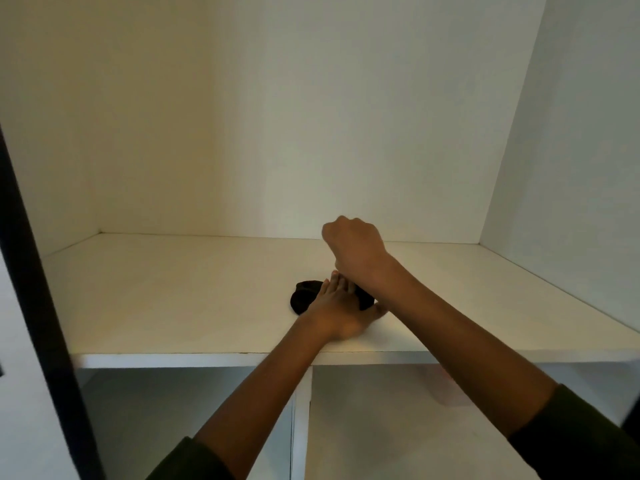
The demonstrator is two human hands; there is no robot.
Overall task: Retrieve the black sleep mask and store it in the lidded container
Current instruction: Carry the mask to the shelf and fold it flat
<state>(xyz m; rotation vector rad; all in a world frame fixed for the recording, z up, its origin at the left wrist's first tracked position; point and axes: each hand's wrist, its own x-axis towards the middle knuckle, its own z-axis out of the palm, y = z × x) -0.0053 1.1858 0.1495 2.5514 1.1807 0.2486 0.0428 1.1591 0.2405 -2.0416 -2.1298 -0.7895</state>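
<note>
Left hand [337,315] flat on black sleep mask [304,295] (white shelf [173,306]); right hand [353,251] fisted above, contents unclear.

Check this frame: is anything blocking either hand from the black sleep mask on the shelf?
Nothing visible. The left hand already rests on the sleep mask; the fisted right hand hovers just above. The shelf holds nothing else. No lidded container shows.

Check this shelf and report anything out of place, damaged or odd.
Nothing looks damaged or spilled. The black sleep mask lies bunched rather than flat on the white shelf, partly under the left hand. The right hand is fisted above it. No lidded container is in view.
</note>
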